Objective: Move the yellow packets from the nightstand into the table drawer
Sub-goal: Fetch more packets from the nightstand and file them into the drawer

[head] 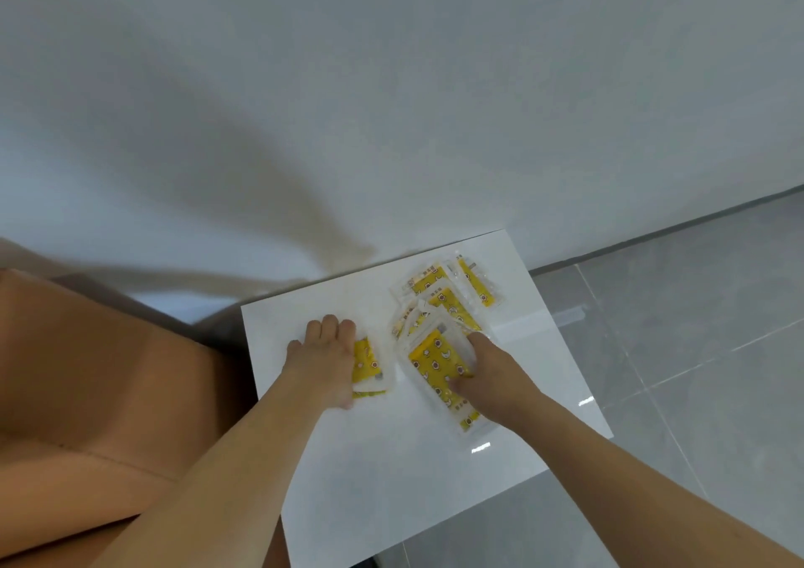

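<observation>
- Looking down through the head view, every yellow packet in sight lies on the white nightstand (348,458); no drawer and no table show anywhere, so by my judgement the task is at its very start, at the gathering step.
- Left hand (324,356) lies over a single packet (367,365) near the nightstand's left edge, fingers bent down over its far end and thumb at its near end; it seems to grip it, though the packet has not left the surface as far as I can tell.
- Right hand (483,371) rests on the nearest large packet (439,371) around the middle of the top, thumb pressed across its yellow face and fingers curled round its right edge, so it is clamped on that packet.
- Beyond it, a loose pile of packets (439,297) overlaps toward the far right corner; the exact count is hard to tell because they overlap.
- Nothing is delivered yet: all packets remain to be lifted and carried off to the drawer.
- A brown padded surface (87,371) sits left of the nightstand, grey floor tiles (696,328) right.
</observation>
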Demonstrator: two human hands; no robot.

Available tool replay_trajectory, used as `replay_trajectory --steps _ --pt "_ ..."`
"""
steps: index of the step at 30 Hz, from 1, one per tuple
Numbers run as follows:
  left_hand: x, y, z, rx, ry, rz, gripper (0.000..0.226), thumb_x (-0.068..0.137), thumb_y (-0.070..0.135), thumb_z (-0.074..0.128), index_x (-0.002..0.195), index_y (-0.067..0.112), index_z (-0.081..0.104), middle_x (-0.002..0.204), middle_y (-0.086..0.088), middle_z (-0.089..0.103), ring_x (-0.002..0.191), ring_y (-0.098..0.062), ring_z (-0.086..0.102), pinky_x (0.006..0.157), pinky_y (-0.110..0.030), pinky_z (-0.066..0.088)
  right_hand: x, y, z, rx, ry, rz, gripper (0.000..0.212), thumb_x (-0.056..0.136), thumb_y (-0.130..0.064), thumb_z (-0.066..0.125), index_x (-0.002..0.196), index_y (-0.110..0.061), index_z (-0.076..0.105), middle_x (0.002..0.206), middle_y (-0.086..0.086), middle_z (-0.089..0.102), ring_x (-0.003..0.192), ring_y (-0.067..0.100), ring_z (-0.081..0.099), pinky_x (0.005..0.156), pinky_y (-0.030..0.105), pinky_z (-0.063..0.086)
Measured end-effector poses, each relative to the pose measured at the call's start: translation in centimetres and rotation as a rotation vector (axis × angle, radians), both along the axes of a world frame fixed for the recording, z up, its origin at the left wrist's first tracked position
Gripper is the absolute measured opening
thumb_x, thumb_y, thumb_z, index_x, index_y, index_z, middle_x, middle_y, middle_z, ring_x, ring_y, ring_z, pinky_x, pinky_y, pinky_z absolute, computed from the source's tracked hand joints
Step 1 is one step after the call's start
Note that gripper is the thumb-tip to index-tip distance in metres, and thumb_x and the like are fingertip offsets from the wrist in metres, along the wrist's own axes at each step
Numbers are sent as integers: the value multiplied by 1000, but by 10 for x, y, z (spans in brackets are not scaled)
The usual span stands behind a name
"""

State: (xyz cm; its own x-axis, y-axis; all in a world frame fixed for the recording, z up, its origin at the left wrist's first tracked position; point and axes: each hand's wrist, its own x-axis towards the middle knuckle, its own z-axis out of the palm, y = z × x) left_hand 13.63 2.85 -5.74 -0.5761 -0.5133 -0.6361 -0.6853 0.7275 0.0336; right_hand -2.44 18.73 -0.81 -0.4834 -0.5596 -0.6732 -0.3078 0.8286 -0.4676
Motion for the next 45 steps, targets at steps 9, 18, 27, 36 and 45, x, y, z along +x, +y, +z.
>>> replay_trajectory --steps 9,18,27,36,45 --pt "1 6 -6 -82 -14 -58 85 60 51 82 127 15 44 127 -4 37 117 -26 37 88 -37 39 -2 11 7 -158 -241 -420 39 85 -10 73 115 -24 51 107 -1 66 92 17 66 65 26 51" --pt "20 27 40 571 342 633 31 66 19 87 87 21 65 84 3 67 78 -14 66 67 -30 57 7 16 65 -289 -271 -570 35 87 -7 70 113 -20 51 105 2 65 93 21 66 64 29 52" --pt "-11 72 316 855 922 942 33 94 43 60 113 15 63 107 -3 72 97 -21 69 76 -32 51 19 94 297 -615 -379 -859 42 87 -6 69 126 -13 53 114 10 70 100 31 70 89 52 55" --pt "-30 215 497 1025 1182 773 26 88 24 72 111 14 69 102 -5 76 94 -24 73 88 -43 57 51 259 452 -990 -308 -1020 49 83 4 68 126 -14 54 111 7 73 99 29 71 88 48 56" --pt "-31 400 558 959 1215 619 22 91 29 68 109 16 65 100 -1 73 86 -17 70 66 -29 52 71 453 502 -1149 -259 -1171 39 88 -2 64 124 -17 59 110 6 73 99 29 71 92 51 54"
